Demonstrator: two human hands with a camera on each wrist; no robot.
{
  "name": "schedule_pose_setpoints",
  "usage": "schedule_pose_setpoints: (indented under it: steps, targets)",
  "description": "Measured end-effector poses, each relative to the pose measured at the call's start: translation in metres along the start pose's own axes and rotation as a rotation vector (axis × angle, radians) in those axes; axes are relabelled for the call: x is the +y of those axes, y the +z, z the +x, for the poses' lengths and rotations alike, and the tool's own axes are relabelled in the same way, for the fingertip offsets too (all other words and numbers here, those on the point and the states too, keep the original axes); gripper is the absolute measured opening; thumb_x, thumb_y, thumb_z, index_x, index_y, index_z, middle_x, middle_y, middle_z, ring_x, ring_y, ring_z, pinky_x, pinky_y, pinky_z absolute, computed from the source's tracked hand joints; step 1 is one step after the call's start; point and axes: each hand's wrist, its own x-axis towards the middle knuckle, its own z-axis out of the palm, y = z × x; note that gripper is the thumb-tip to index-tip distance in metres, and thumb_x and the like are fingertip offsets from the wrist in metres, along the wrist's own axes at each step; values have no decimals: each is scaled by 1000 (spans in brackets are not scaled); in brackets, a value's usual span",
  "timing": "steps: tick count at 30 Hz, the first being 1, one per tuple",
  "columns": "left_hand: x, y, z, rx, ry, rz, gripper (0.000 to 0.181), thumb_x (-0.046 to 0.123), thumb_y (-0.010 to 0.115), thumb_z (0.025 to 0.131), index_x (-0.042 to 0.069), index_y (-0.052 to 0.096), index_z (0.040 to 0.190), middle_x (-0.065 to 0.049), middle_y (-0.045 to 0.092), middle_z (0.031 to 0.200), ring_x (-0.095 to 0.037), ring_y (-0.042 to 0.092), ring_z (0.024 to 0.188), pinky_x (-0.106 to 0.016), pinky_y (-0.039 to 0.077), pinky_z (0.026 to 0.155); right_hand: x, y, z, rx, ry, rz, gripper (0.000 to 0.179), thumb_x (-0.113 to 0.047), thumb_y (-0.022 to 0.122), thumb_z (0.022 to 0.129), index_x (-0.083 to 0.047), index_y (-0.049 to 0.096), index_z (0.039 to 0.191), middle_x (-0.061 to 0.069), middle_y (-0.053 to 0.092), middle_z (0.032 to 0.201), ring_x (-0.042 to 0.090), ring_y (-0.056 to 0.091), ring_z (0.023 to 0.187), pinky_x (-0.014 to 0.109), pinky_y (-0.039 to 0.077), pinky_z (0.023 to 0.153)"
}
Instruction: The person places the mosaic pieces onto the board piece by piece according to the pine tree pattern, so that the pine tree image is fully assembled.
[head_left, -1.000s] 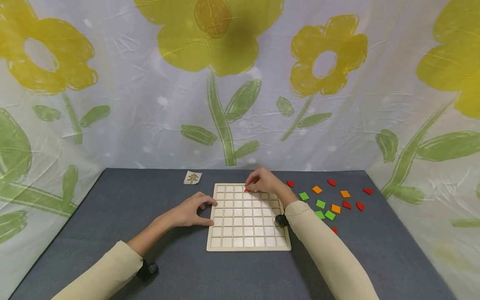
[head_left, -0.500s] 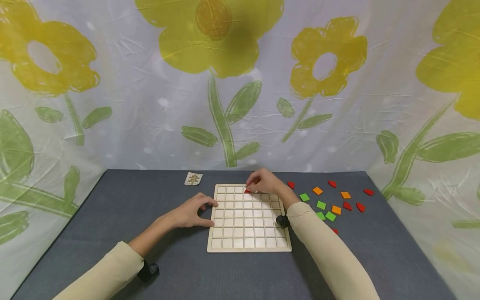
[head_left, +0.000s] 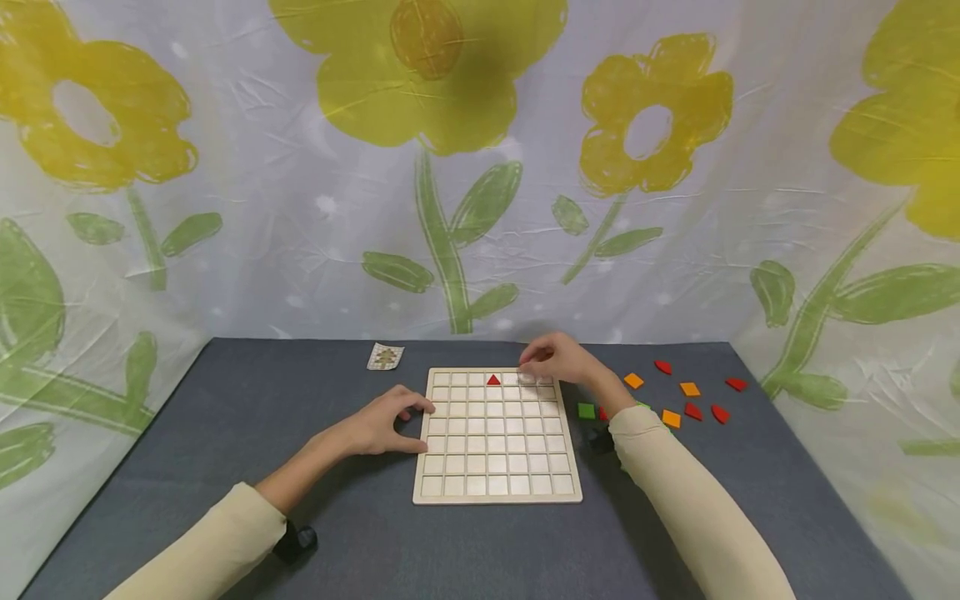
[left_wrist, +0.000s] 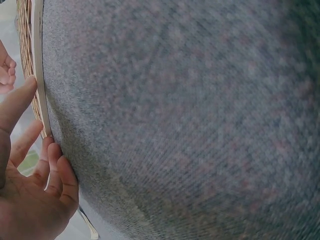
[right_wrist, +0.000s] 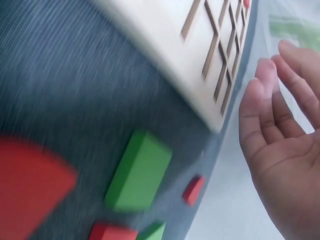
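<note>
A pale wooden grid board (head_left: pixel 497 498) lies in the middle of the table, with a red triangle tile (head_left: pixel 492 380) in a top-row cell. My left hand (head_left: pixel 378 422) touches the board's left edge with thumb and fingertips spread apart; in the left wrist view those fingers (left_wrist: pixel 30 92) meet the board's side. Over the board's top right corner, my right hand (head_left: pixel 557 358) hovers with loosely bent fingers. The right wrist view shows nothing held in the right hand (right_wrist: pixel 287 130). Closest to the board on the right is a green square tile (head_left: pixel 587 411).
Right of the board lie scattered tiles, among them an orange square (head_left: pixel 689 388) and a red rounded piece (head_left: pixel 720 413). My right forearm covers some of them. A small patterned card (head_left: pixel 386 357) rests behind the board's left corner. A flower-printed curtain (head_left: pixel 480 208) hangs behind the table.
My right hand has let go of the red triangle tile, which stays on the board, and has moved right. My left hand has stayed at the board's edge.
</note>
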Motion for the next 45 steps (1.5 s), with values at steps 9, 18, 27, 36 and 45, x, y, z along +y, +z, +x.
schedule_pose_setpoints:
  steps: [9,18,27,36,45]
  targets:
    - [-2,0,1,-1,-3,4,56,28,85,87,6,62,133,-13,49,125,-31,55,107,-49,47,90,11,-25,-26,53,94,48,29,-8,67,100,13,65,119,18,69,108,44,62,97,56,50,86]
    - [1,-1,0,-3,-3,5,55,27,85,87,6,62,133,-14,49,125,-30,55,106,-48,47,89,27,-46,-48,132,137,35,28,-6,68,99,12,65,119,21,67,111,41,63,100,52,51,89]
    - [1,-1,0,-2,2,7,55,27,85,87,5,62,133,-14,50,124,-30,55,105,-48,47,89,41,-53,-59,184,128,-22,32,0,76,92,13,65,118,27,64,116,41,62,107,48,50,91]
    - [0,-1,2,-3,0,16,55,27,85,87,6,62,132,-14,50,124,-29,55,104,-48,47,88,49,-50,-56,196,185,-31,36,-2,80,88,12,66,119,26,64,116,38,62,104,46,50,89]
    - [0,-1,2,-6,0,11,55,27,85,87,6,62,132,-14,50,124,-30,55,105,-48,47,89,51,-46,-49,216,193,-59,29,2,81,86,11,70,111,23,69,107,36,63,99,41,51,85]
